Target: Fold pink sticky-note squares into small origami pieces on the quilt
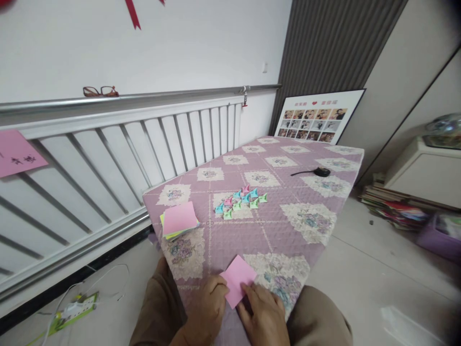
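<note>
A folded pink sheet of paper (239, 276) lies at the near end of the table, one corner turned away from me. My left hand (208, 303) is closed, pinching its left corner between thumb and curled fingers. On the opposite side, my right hand (263, 310) grips the lower right edge, thumb underneath and fingertips on top. Farther off sits a cluster of small folded paper pieces (236, 205) in pink, blue and green, with pointed corners. To the left rests a stack of coloured paper sheets (180, 218), pink on top, with yellow and other colours showing below.
The table wears a purple floral cloth (248, 235). A black object with a strap (321, 171) lies at its far right. A white radiator (180, 139) borders the left side, with glasses (100, 91) on the pipe above. A power strip (74, 312) is on the floor.
</note>
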### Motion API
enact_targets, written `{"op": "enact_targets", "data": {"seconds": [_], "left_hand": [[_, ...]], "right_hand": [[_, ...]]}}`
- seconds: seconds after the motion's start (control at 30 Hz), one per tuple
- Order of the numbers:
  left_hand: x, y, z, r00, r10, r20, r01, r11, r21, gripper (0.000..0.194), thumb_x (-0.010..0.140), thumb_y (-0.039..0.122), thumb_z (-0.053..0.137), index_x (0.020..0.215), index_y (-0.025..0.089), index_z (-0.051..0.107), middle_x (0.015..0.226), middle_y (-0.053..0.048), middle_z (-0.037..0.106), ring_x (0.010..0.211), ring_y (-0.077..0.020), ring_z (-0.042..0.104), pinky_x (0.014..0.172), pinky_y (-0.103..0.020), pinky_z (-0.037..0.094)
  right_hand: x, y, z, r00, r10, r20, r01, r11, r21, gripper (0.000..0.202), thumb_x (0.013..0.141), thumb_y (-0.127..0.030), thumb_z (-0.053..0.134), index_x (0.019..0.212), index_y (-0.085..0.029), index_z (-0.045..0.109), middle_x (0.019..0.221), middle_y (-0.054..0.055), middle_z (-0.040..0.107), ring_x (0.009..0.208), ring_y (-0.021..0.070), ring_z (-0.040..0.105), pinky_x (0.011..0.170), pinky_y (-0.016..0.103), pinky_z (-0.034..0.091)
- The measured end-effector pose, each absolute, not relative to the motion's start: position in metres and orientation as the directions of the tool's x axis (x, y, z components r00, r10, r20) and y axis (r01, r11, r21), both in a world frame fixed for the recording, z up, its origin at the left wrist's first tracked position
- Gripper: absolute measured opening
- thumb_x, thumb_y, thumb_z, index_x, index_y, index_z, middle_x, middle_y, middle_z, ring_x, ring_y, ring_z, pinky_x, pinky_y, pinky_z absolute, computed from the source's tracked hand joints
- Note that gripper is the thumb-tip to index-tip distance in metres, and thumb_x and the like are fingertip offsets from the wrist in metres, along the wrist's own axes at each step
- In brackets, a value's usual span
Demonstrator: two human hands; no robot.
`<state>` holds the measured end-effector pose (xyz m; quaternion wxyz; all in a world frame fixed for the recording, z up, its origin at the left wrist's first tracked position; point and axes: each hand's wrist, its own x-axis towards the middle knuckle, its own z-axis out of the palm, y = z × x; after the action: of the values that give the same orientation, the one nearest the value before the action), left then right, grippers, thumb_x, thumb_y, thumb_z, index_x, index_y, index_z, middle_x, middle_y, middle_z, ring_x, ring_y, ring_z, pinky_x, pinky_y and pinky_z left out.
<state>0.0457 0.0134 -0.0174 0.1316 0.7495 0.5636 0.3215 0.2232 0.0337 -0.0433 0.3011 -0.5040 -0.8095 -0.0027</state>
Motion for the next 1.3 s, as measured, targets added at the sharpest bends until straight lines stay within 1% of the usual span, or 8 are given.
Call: {"op": "enact_targets", "data": {"seconds": [0.17,0.37,0.5,0.67,0.83,0.93,1.13,1.3], "left_hand": [[0.031,0.006,-0.022,0.171,0.938,0.301,0.785,-0.314,0.533,0.033,0.076,0.001,0.037,0.089,0.016,0.064,0.098,-0.008,0.063,0.088,-0.0201,0.058,0.081,-0.035,0.05],[0.02,-0.003,-0.024,0.156,0.934,0.321,0.816,-0.305,0.491,0.032,0.074,0.001,0.039,0.087,0.018,0.064,0.096,-0.007,0.063,0.089,-0.0208,0.057,0.081,-0.037,0.049],[0.015,-0.005,-0.027,0.146,0.915,0.376,0.815,-0.327,0.478,0.031,0.075,0.001,0.038,0.086,0.018,0.062,0.098,-0.006,0.061,0.093,-0.0207,0.054,0.085,-0.038,0.047],[0.01,-0.003,-0.026,0.111,0.917,0.384,0.832,-0.297,0.469,0.028,0.079,0.003,0.038,0.082,0.018,0.062,0.098,-0.007,0.059,0.096,-0.022,0.051,0.086,-0.041,0.044],[0.01,-0.005,-0.02,0.11,0.949,0.294,0.817,-0.255,0.517,0.03,0.076,0.005,0.046,0.095,0.021,0.063,0.103,-0.005,0.06,0.097,-0.0224,0.05,0.09,-0.041,0.04],[0.009,-0.005,-0.019,0.055,0.962,0.268,0.821,-0.196,0.536,0.024,0.077,0.008,0.05,0.089,0.023,0.065,0.098,-0.003,0.061,0.094,-0.022,0.051,0.089,-0.041,0.038],[0.001,0.0,-0.017,0.024,0.976,0.215,0.816,-0.144,0.559,0.018,0.082,0.013,0.055,0.088,0.024,0.068,0.095,-0.002,0.062,0.092,-0.0209,0.051,0.087,-0.039,0.035],[-0.003,0.007,-0.013,-0.031,0.99,0.137,0.806,-0.056,0.589,0.015,0.083,0.016,0.056,0.08,0.023,0.068,0.093,-0.002,0.061,0.092,-0.0205,0.051,0.087,-0.039,0.033]], "right_hand": [[0.221,0.028,-0.033,-0.317,0.848,0.424,0.836,0.461,-0.297,0.031,0.078,-0.039,0.066,0.108,-0.03,0.061,0.094,0.002,0.068,0.085,0.0217,0.061,0.077,0.037,0.035],[0.206,0.026,-0.023,-0.442,0.762,0.472,0.82,0.557,-0.13,0.028,0.076,-0.025,0.063,0.102,-0.031,0.061,0.116,0.002,0.064,0.107,0.0278,0.054,0.093,0.05,0.025],[0.2,0.029,-0.027,-0.551,0.689,0.472,0.736,0.667,-0.114,0.034,0.076,-0.023,0.062,0.109,-0.03,0.058,0.114,-0.001,0.066,0.106,0.0244,0.055,0.099,0.047,0.02],[0.198,0.033,-0.029,-0.546,0.723,0.423,0.742,0.652,-0.156,0.041,0.074,-0.025,0.065,0.115,-0.026,0.057,0.116,0.003,0.065,0.107,0.0233,0.056,0.095,0.041,0.028],[0.196,0.034,-0.027,-0.514,0.764,0.389,0.741,0.624,-0.247,0.036,0.077,-0.029,0.066,0.112,-0.029,0.06,0.114,0.002,0.065,0.107,0.023,0.056,0.093,0.04,0.034],[0.194,0.035,-0.026,-0.502,0.773,0.389,0.735,0.618,-0.279,0.034,0.078,-0.027,0.065,0.112,-0.03,0.06,0.112,0.002,0.065,0.106,0.0218,0.057,0.092,0.038,0.036],[0.191,0.038,-0.024,-0.438,0.824,0.359,0.739,0.558,-0.378,0.014,0.082,-0.018,0.058,0.09,-0.028,0.064,0.102,0.0,0.066,0.099,0.0194,0.058,0.085,0.034,0.038],[0.192,0.037,-0.024,-0.442,0.835,0.328,0.751,0.544,-0.373,0.008,0.086,-0.022,0.055,0.083,-0.025,0.062,0.094,0.002,0.064,0.092,0.0202,0.057,0.082,0.034,0.038]]}}
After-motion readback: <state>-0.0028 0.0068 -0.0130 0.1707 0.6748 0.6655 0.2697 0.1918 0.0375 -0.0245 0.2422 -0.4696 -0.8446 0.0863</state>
